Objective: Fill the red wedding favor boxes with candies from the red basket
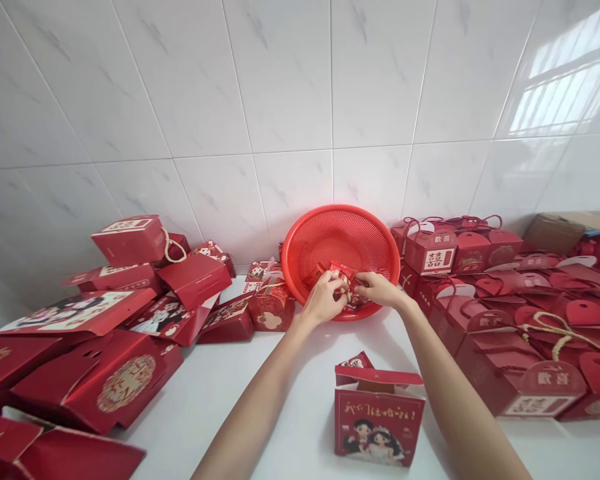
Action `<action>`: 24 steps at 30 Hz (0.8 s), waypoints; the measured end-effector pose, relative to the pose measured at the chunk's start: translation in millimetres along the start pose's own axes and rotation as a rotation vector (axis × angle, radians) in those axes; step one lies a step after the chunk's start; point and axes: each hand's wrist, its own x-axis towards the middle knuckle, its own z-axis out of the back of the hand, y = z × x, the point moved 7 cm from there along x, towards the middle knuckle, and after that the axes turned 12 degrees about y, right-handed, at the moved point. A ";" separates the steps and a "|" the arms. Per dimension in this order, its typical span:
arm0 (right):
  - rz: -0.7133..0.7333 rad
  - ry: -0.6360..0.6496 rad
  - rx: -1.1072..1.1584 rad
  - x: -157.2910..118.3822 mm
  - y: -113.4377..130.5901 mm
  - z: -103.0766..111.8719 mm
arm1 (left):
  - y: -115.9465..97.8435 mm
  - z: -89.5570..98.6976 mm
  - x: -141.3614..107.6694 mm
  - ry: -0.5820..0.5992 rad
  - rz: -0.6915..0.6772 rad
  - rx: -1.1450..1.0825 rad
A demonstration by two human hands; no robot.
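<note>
A red plastic basket (341,220) leans against the tiled wall, its opening tipped forward, with small red wrapped packets (347,272) low inside it. Both hands reach into it over the packets. The fingers of my left hand (326,295) are curled at the packets; what they hold, if anything, is too small to name. My right hand (375,288) is beside it, fingers bent against the packets, also with nothing I can name. Between my forearms an open red box (379,423) printed with a cartoon couple stands on the white table (300,407).
Red boxes (115,393) lie in a loose heap on the left. Rows of red boxes with cord handles (523,380) fill the right side. A cardboard carton (555,230) is at the back right, by the tiled wall (295,80).
</note>
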 end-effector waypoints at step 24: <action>0.018 -0.358 0.115 -4.4 -15.4 20.0 | -55.7 -60.8 -24.9 0.904 -0.164 -0.043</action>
